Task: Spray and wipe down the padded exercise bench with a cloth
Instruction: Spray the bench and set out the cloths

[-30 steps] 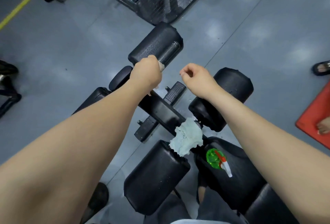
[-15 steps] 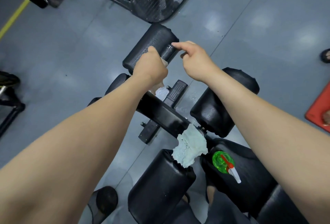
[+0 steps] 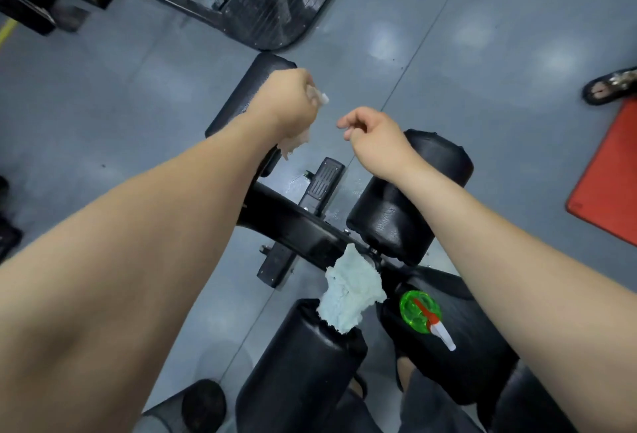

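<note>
Seemingly mid-wipe: your left hand [image 3: 287, 105] grips a pale crumpled cloth [image 3: 296, 143] over the black padded roller [image 3: 246, 91]; right hand [image 3: 375, 138] curled, empty. Next, sweep onward.

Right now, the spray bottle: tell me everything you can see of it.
The spray bottle is seen from almost straight above: a translucent bright green body, a red trigger piece across the top, a white nozzle pointing lower right. Looks like plastic. It seems to stand upright on the black pad, just right of the crumpled pale cloth. Nothing grips it. Fill level: unclear.
</note>
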`<state>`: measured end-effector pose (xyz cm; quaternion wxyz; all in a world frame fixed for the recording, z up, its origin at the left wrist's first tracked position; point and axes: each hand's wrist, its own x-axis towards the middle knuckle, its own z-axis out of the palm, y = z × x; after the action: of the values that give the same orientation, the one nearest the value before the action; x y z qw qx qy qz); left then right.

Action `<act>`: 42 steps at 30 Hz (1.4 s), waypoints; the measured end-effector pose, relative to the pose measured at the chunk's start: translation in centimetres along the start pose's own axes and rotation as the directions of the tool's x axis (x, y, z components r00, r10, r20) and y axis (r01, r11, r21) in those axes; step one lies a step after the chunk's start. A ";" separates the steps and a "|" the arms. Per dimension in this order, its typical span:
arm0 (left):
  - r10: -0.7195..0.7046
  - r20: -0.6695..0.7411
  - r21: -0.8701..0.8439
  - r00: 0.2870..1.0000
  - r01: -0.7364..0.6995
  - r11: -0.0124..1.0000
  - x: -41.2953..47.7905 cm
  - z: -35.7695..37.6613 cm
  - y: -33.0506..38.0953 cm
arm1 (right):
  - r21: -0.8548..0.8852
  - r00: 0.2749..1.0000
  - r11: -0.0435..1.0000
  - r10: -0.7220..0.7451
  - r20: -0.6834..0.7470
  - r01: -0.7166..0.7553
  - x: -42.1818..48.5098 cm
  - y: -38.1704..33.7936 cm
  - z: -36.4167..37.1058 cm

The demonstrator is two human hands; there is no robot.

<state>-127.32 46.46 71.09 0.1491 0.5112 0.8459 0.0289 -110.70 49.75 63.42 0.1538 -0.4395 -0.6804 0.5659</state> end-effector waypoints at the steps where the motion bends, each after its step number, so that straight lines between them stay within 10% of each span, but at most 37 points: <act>1: 0.029 -0.007 -0.012 1.000 -0.029 1.000 -0.2 0.0 -0.2 | -0.009 1.000 1.000 0.003 0.006 -0.003 -0.3 0.0 0.1; 12: -0.177 -0.194 -0.134 0.965 0.153 0.979 -3.0 0.4 0.9 | 0.002 0.995 1.000 0.022 0.095 -0.022 -5.3 -2.2 0.5; 28: -0.442 0.113 -0.416 0.890 0.446 0.793 -8.9 -0.8 -3.6 | -0.049 0.988 0.988 -0.147 0.040 0.149 -7.0 -5.0 2.3; 34: -0.348 0.126 -0.452 0.929 0.366 0.814 -11.3 -3.0 -4.6 | -0.303 0.858 0.812 -0.512 0.041 0.499 -5.7 -6.8 5.3; 39: -0.421 0.153 -0.805 0.894 0.360 0.471 -14.0 -3.9 -6.3 | -0.486 0.793 0.631 -0.536 0.291 0.605 -5.0 -6.8 7.4; 42: -0.530 0.005 -0.798 0.848 0.323 0.508 -14.9 -2.9 -7.8 | -0.602 0.750 0.477 -0.559 0.354 0.640 -5.3 -6.5 8.7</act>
<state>-128.42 30.02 75.64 0.2527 0.1622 0.8600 0.4127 -116.61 40.37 68.12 0.1285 -0.1659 -0.9568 0.2015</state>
